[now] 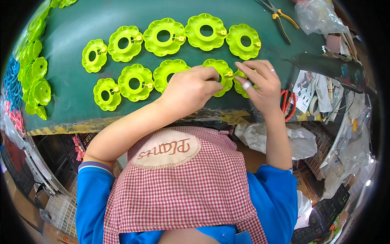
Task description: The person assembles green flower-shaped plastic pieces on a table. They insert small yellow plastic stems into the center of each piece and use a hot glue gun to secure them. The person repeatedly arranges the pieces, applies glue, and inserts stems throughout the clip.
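Bright green flower-shaped plastic pieces [164, 36], each with a round hole in the middle, lie in two curved rows on the table. Most have a small yellow-green tab beside the hole. My left hand [189, 87] reaches over the near row, its fingers bent together at one flower piece [220, 67]; whatever they pinch is hidden. Part of the neighbouring piece [170, 65] is covered by that hand. At the row's right end, my right hand [262, 83] hovers over a mostly hidden flower piece [239, 87], thumb and fingers apart, with white wraps on two digits.
Stacked green flower pieces [40, 67] line the left edge, beside blue strands [12, 83]. Yellow-handled pliers [284, 20] lie at the far right. Red-handled scissors [289, 105], a dark tool [329, 67] and clear plastic bags [319, 16] crowd the right side of the green table [65, 122].
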`<state>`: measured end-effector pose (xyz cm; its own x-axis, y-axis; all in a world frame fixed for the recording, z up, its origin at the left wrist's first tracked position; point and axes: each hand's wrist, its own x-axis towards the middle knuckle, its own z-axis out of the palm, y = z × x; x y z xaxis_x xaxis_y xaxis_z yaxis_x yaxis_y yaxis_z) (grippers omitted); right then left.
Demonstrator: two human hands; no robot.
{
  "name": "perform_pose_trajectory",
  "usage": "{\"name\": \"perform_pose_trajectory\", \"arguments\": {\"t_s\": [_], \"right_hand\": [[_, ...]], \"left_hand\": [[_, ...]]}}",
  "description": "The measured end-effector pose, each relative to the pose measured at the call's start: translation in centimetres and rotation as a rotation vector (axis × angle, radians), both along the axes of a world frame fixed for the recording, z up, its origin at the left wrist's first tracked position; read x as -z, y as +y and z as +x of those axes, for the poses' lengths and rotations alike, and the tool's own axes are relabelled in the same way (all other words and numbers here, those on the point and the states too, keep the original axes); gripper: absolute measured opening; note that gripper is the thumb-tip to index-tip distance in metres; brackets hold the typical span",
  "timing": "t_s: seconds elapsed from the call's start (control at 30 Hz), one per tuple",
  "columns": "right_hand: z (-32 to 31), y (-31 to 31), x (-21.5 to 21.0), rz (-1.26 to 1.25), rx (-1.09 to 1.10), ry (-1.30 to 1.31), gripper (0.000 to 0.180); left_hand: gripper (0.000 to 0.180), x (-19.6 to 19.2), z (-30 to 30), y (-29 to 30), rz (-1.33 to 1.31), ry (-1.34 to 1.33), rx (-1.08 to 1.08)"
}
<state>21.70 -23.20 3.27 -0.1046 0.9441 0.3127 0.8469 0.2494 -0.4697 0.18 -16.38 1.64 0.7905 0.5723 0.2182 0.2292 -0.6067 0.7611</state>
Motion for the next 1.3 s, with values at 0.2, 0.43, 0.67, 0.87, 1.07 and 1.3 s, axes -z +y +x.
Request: {"name": "perform_pose_trajectory", "arguments": {"t_s": [0.2,0.43,0.67,0.87,1.07,1.3], "right_hand": [[-1.2,-3.9,-0.4,-0.133,0.091,0.484,0.028],[1.7,-6.0,-1.0,-0.145,0.266,0.372,0.022],[5.4,-5.3,1.6,-0.194,0.234,0.096,0.021],[6.1,-5.5,0.2,-0.145,0.266,0.124,0.022],[9.6,-3.1,1.3,0.870,0.589,0.389,0.034],[9.1,1.3,0.7,0.597,0.391,0.646,0.066]], "left_hand": [[0.008,-0.9,3.2,-0.7,-0.983,-0.323,-0.148],[0.019,-0.7,6.7,-1.0,-0.332,-0.120,-0.012],[0.028,2.0,9.0,-0.8,0.365,0.011,0.246],[0.031,2.0,9.2,-0.8,0.412,0.021,0.252],[0.034,2.0,9.1,-1.1,0.522,0.063,0.263],[0.029,-2.1,4.5,0.6,0.475,-0.078,0.060]]}}
